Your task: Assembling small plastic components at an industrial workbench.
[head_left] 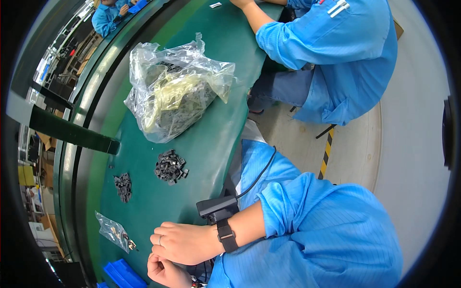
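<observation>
My right hand (188, 244), with a ring and a black wrist strap, is above the green table (144, 211) at the lower middle, its fingers curled downward. Just below it in the picture is my left hand (169, 274), fingers bent in close to the right fingertips. Whatever the two hands hold between them is hidden or too small to name. A small clear bag (111, 229) with little metallic and dark pieces lies left of my hands. Nearby sits a blue plastic bin (124, 274). Two piles of small black plastic parts, a larger pile (171, 167) and a smaller pile (123, 187), lie farther up.
A big clear plastic bag (177, 101) full of dark parts rests on the upper table. A dark green post (72, 129) juts in from the left. A co-worker in a blue smock (336, 43) sits at upper right; another person (108, 19) is at upper left.
</observation>
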Action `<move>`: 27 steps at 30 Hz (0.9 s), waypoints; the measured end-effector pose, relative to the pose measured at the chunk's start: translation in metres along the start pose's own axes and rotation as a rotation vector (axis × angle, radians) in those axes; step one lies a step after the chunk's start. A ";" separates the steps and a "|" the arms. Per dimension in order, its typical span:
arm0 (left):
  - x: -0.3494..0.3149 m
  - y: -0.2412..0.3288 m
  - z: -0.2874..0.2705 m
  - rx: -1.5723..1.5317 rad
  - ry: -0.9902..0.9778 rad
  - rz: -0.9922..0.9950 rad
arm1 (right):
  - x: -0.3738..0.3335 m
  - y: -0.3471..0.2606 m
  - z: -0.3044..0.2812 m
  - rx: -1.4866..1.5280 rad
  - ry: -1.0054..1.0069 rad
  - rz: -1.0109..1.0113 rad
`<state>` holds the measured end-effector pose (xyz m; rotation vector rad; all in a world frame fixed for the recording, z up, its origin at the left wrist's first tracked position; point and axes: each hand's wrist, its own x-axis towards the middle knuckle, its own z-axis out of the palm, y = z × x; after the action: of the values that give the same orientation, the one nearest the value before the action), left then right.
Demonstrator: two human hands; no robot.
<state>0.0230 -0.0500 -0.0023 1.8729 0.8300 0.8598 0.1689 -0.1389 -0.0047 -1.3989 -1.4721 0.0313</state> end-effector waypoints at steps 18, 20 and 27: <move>0.008 0.028 0.017 0.088 -0.045 0.008 | -0.004 0.023 -0.017 0.289 0.000 0.037; 0.008 0.028 0.017 0.071 -0.041 0.016 | -0.004 0.024 -0.017 0.279 0.003 0.020; 0.004 0.040 0.009 0.144 -0.100 0.048 | -0.018 0.019 -0.021 0.318 0.064 0.005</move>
<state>0.0404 -0.0656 0.0320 2.0517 0.8065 0.7451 0.1918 -0.1588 -0.0183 -1.1353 -1.3439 0.2128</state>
